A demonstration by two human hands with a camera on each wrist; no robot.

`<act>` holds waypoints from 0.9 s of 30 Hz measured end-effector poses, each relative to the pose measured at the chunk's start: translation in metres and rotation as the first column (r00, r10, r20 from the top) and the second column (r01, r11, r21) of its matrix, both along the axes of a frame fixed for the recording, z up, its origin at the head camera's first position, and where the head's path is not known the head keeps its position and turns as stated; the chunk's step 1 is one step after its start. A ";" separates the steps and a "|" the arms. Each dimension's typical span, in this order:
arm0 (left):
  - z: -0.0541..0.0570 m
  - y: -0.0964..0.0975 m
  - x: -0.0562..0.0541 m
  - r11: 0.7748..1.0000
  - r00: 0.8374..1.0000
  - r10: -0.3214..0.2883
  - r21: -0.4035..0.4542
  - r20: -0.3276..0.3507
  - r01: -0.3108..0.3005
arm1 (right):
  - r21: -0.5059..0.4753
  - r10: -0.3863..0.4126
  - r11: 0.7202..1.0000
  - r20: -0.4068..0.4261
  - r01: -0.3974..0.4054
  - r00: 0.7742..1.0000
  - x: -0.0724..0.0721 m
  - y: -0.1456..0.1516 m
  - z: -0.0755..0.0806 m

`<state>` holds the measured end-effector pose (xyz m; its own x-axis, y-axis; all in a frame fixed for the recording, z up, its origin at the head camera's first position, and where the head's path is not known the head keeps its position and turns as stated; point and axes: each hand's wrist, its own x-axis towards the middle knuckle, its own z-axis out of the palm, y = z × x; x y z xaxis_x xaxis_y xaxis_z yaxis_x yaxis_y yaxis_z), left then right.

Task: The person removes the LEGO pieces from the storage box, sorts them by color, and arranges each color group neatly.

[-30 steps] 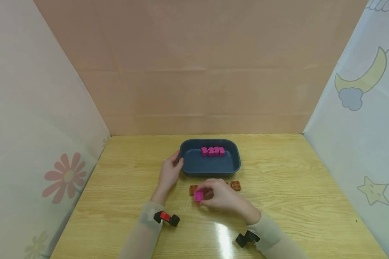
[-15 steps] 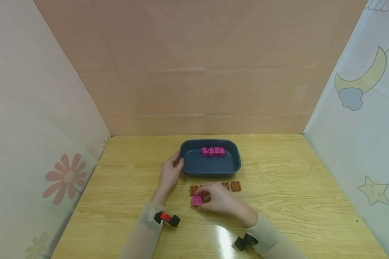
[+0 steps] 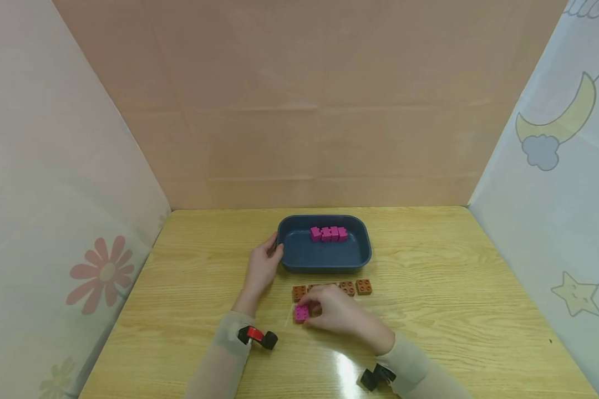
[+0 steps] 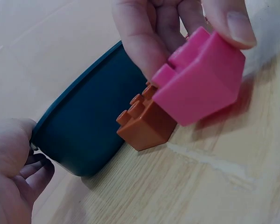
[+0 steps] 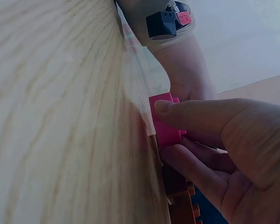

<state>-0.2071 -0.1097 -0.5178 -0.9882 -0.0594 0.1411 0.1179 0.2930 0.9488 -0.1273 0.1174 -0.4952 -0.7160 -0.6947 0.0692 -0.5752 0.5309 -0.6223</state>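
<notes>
My right hand (image 3: 336,310) pinches a pink building block (image 3: 301,314) between thumb and fingers, low over the table, studs facing up. A row of brown building blocks (image 3: 363,286) lies just beyond it, partly hidden behind that hand. In the left wrist view, the pink block overlaps the nearest brown block (image 4: 147,126). A dark blue rectangular dish (image 3: 324,268) stands past the row. Its left rim is held by my left hand (image 3: 262,270), thumb at the near side. Inside the dish, several pink blocks (image 3: 328,234) sit in a line along the back.
The wooden table (image 3: 454,288) meets a plain back panel (image 3: 314,138) and patterned side panels. A pale streak (image 4: 214,165) marks the wood near the blocks. Each sleeve carries a black wrist device, such as the left one (image 3: 257,336).
My right hand has drawn the pink block slightly left and toward me, away from the brown row, so more brown blocks show. My left hand stays on the dish.
</notes>
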 end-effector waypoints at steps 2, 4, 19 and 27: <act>0.000 0.000 0.000 1.000 1.000 0.001 0.003 0.004 -0.001 | 0.006 0.004 1.000 -0.010 -0.004 1.000 0.001 -0.001 0.000; 0.000 0.000 0.000 1.000 1.000 0.002 0.006 0.008 -0.002 | 0.008 0.007 1.000 -0.020 -0.007 1.000 0.001 -0.001 0.002; 0.000 0.000 0.000 1.000 1.000 -0.006 0.025 0.013 0.005 | 0.042 -0.001 0.999 -0.062 0.004 0.998 0.004 -0.003 0.006; 0.001 0.000 0.000 1.000 1.000 -0.003 0.017 0.017 0.003 | 0.036 -0.001 0.999 -0.099 0.004 0.995 0.005 -0.001 0.009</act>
